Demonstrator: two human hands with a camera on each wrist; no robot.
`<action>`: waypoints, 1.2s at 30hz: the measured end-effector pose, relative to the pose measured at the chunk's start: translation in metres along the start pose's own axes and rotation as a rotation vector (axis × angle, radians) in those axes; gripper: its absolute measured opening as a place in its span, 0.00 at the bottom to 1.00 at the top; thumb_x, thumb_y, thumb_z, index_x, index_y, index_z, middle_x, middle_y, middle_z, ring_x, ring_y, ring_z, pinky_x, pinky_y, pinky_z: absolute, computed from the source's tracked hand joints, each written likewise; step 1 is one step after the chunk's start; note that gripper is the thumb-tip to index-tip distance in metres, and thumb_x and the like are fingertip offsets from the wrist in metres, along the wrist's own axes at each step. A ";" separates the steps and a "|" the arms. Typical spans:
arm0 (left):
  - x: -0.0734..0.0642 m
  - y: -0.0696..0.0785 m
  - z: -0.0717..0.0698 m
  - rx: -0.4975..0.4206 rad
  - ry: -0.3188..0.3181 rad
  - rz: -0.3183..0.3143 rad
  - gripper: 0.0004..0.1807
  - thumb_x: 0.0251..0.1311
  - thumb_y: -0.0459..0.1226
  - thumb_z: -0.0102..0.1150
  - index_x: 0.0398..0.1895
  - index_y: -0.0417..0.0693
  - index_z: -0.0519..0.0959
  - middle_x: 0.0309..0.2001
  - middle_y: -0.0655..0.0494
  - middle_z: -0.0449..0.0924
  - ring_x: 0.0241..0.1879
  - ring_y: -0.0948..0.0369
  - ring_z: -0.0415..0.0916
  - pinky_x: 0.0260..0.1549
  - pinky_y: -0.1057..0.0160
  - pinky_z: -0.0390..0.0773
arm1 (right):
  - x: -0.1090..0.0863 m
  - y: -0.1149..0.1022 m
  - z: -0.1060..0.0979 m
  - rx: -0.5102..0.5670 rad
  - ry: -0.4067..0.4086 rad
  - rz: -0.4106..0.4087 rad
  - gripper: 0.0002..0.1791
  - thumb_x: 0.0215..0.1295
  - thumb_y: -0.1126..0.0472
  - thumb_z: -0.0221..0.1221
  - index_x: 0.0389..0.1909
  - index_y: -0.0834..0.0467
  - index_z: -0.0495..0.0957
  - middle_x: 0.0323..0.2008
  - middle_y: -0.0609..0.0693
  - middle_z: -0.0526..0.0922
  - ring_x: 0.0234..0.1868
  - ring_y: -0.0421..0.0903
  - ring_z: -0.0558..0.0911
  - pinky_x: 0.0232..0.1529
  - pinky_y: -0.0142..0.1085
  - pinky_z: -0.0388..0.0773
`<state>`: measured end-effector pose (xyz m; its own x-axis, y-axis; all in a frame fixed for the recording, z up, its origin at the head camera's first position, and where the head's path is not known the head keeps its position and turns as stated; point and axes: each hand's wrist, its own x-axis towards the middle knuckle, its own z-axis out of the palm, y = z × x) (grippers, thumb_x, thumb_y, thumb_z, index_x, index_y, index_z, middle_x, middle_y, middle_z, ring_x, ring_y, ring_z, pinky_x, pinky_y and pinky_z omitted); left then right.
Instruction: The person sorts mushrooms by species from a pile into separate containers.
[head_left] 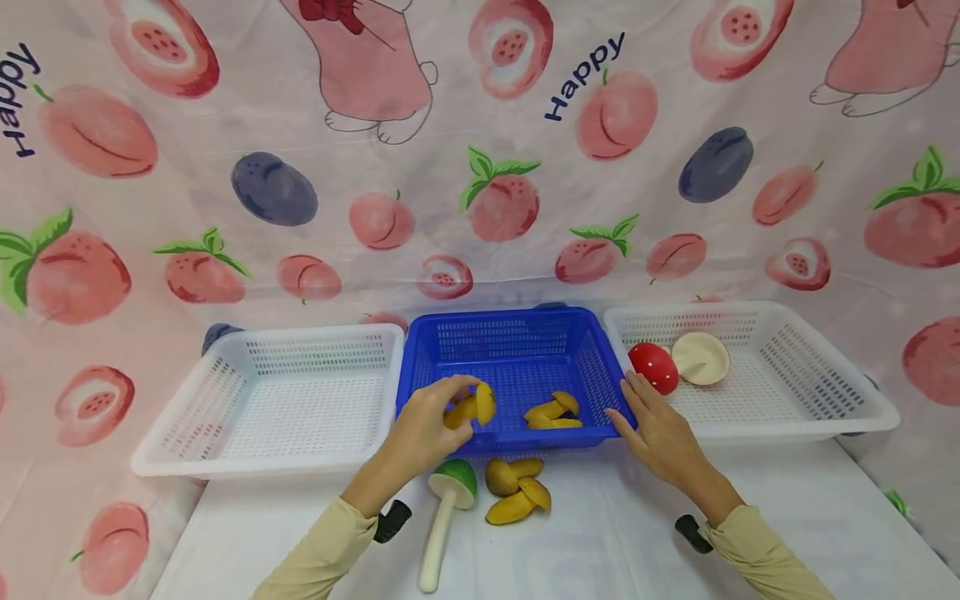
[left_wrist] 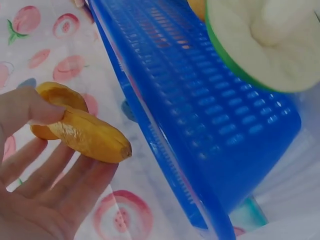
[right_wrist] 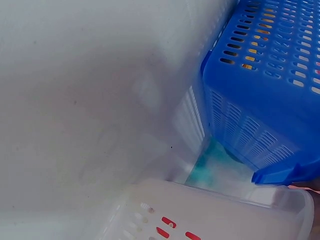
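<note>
My left hand pinches a yellow toy mushroom between thumb and fingers, over the front part of the blue basket. The left wrist view shows the mushroom's smooth stem held under the thumb. Inside the basket, near its front right corner, lie yellow mushrooms. My right hand rests its straight fingers where the blue basket's right rim meets the white basket. On the table in front are more yellow mushrooms and a green-capped mushroom with a long pale stem.
A red mushroom with white dots and a cream mushroom cap, underside up, lie in the right white basket. Another white basket stands on the left. Behind all three baskets hangs a fruit-printed cloth.
</note>
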<state>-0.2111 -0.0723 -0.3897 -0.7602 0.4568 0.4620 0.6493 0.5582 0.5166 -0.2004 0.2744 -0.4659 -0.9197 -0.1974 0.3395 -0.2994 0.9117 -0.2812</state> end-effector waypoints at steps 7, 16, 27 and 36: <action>0.009 -0.016 0.003 -0.031 -0.051 -0.027 0.24 0.44 0.26 0.65 0.49 0.46 0.78 0.36 0.54 0.79 0.33 0.60 0.76 0.32 0.64 0.80 | 0.000 -0.001 -0.001 0.012 -0.003 0.002 0.35 0.66 0.52 0.55 0.65 0.72 0.61 0.67 0.67 0.60 0.68 0.64 0.58 0.61 0.59 0.61; 0.017 -0.033 0.010 0.017 -0.153 -0.138 0.25 0.48 0.26 0.65 0.53 0.45 0.76 0.39 0.51 0.81 0.38 0.57 0.78 0.37 0.60 0.81 | 0.001 -0.003 -0.002 0.019 -0.006 0.008 0.35 0.66 0.52 0.56 0.65 0.72 0.61 0.67 0.67 0.60 0.68 0.64 0.58 0.62 0.58 0.61; 0.027 -0.054 0.023 0.080 -0.265 -0.200 0.21 0.47 0.25 0.64 0.48 0.44 0.77 0.38 0.47 0.81 0.36 0.54 0.77 0.32 0.59 0.79 | 0.001 -0.002 -0.002 0.011 0.018 -0.001 0.35 0.66 0.52 0.56 0.64 0.72 0.62 0.66 0.67 0.61 0.67 0.64 0.59 0.61 0.58 0.63; 0.031 -0.064 0.031 0.115 -0.361 -0.274 0.22 0.43 0.24 0.66 0.44 0.46 0.76 0.35 0.50 0.80 0.38 0.52 0.75 0.36 0.55 0.78 | 0.001 -0.002 -0.002 0.013 0.030 -0.011 0.35 0.65 0.52 0.57 0.64 0.72 0.63 0.66 0.67 0.62 0.67 0.64 0.60 0.60 0.58 0.64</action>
<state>-0.2767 -0.0728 -0.4306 -0.8754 0.4825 0.0284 0.4326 0.7559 0.4914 -0.2005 0.2726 -0.4631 -0.9083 -0.1966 0.3693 -0.3132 0.9047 -0.2888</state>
